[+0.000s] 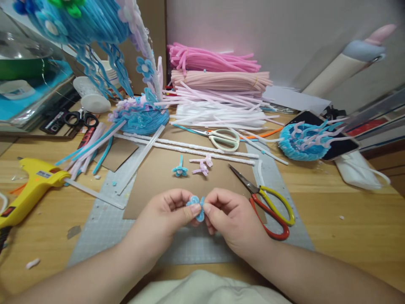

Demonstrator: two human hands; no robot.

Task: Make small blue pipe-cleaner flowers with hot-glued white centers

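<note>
Between my two hands is a small light-blue pipe cleaner flower [200, 216], its looped petals partly hidden by my fingers. My left hand [172, 215] pinches it between thumb and fingertips from the left. From the other side, my right hand [229, 217] grips its right edge with thumb and index finger. Just beyond lie a finished blue flower [179, 170] with a short stem and two small lilac flowers [202, 168], all on a brown cardboard sheet [152, 179]. Red-and-yellow-handled scissors [268, 202] rest right of my right hand.
A yellow glue gun [34, 185] lies at left on the wooden table. Pale-green scissors [224, 139] and bundles of pink pipe cleaners [215, 59] sit behind. A blue fuzzy piece [303, 141] rests on a phone at right. A tall blue decoration [91, 25] hangs over the back left.
</note>
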